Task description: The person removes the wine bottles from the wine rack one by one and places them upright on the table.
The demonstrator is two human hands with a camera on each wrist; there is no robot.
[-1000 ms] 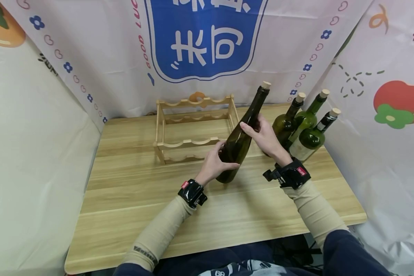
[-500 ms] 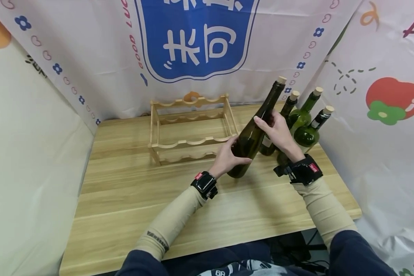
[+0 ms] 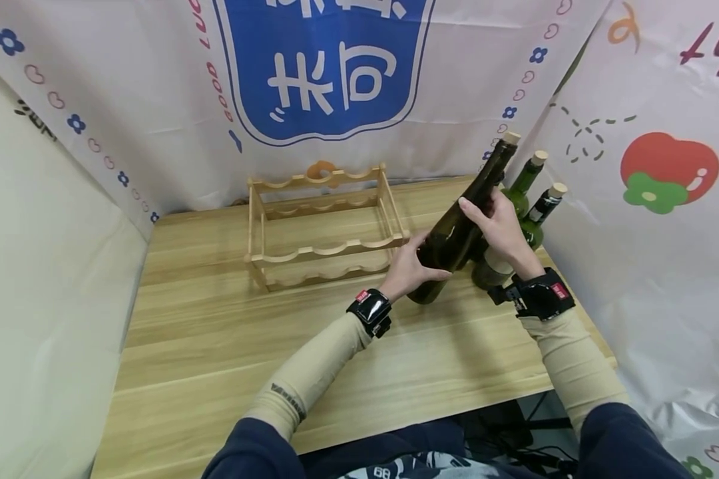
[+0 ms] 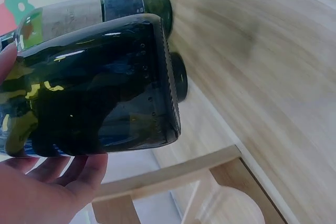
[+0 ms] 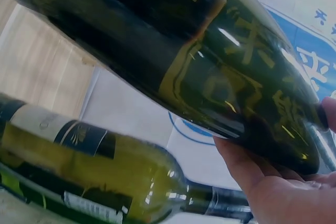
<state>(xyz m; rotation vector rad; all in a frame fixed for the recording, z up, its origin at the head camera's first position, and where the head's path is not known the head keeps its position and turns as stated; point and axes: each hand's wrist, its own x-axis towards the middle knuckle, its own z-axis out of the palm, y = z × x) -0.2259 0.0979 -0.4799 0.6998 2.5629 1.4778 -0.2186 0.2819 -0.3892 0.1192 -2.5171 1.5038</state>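
Both hands hold a dark green wine bottle (image 3: 455,229), tilted with its corked neck up to the right. My left hand (image 3: 409,269) grips it low on the body; in the left wrist view the bottle's base (image 4: 126,85) points out past the fingers. Higher up, my right hand (image 3: 503,229) curls round the shoulder below the neck. Close behind the right hand stand corked bottles, among them a green bottle (image 3: 522,183) and a dark-necked bottle (image 3: 542,207). Another labelled bottle (image 5: 142,171) shows beside the held one in the right wrist view, mostly hidden in the head view.
A wooden wine rack (image 3: 329,251) with scalloped rails stands left of the bottle, near the back of the wooden table (image 3: 216,359). Printed cloth (image 3: 174,86) hangs behind the table and at both sides. The table's front edge lies near the person's lap.
Both hands have carried the bottle rightward, away from the rack and towards the standing bottles, tilting it a little further. It now covers most of one standing bottle. The head view has shifted slightly right.
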